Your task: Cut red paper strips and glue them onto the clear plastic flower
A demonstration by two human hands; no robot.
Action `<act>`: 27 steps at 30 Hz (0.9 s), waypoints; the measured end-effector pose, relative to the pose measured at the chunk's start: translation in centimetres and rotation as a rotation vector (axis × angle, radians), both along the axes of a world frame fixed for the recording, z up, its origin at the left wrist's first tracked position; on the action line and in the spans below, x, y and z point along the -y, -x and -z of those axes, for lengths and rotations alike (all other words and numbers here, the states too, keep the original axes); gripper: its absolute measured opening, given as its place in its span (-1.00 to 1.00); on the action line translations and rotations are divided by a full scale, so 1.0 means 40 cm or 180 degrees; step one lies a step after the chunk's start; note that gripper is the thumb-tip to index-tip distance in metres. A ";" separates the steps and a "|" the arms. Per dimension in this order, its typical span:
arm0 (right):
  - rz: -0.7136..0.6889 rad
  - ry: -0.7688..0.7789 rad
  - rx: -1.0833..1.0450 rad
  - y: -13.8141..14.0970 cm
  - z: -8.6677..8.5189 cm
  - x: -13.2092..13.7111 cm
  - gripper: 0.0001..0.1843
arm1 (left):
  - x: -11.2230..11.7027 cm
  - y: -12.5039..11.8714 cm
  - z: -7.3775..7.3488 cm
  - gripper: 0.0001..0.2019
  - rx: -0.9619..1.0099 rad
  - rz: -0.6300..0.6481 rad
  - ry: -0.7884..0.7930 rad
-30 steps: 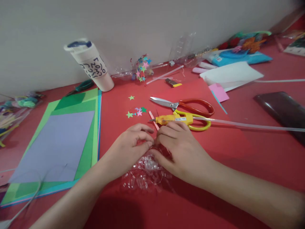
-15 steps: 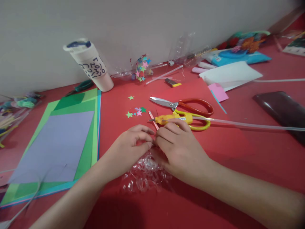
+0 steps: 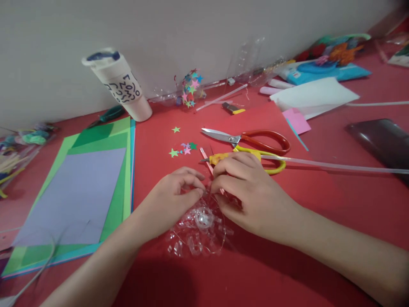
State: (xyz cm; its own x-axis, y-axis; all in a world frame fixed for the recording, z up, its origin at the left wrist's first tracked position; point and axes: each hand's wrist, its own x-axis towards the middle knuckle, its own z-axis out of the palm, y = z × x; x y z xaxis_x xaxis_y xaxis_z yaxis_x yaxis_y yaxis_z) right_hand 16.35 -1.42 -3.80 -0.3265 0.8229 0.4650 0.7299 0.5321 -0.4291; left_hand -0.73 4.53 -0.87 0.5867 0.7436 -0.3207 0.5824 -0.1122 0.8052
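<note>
My left hand [image 3: 179, 194] is closed in a pinch, thumb against forefinger, on a thin wire [image 3: 224, 226] above a cluster of clear plastic pieces [image 3: 203, 218]. Facing it, my right hand [image 3: 254, 192] has its fingers curled, with the fingertips pinched on the same fine wire close to the left fingertips. The wire loops down around the right side of the clear cluster, which lies on the red table. Behind my right fingers is a yellow tool [image 3: 219, 159] with a pointed metal tip, partly covered. A pink strip [image 3: 206, 158] lies by that tip.
Scissors [image 3: 231, 139] with red and yellow handles lie beyond my right hand. Paper stars [image 3: 187, 150] are scattered ahead. Coloured sheets [image 3: 70, 196] cover the left side. A white tumbler [image 3: 128, 91] stands at the back, a dark case [image 3: 377, 138] on the right.
My right hand has shifted slightly right and its fingers have lifted apart from my left fingertips, exposing more wire and clear plastic. My left hand stays nearly where it was.
</note>
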 end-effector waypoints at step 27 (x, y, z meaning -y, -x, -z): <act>-0.0246 0.0754 -0.0313 -0.027 -0.044 0.014 -0.80 | -0.006 0.033 -0.034 -0.87 -0.0196 0.0401 0.0003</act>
State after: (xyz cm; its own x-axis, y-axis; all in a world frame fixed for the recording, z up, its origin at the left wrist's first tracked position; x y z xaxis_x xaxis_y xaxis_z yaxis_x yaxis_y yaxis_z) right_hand 17.43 -1.97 -2.03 -0.3553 0.8870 0.2949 0.6396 0.4608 -0.6153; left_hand -2.04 4.76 0.51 0.6547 0.6649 -0.3597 0.6119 -0.1868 0.7685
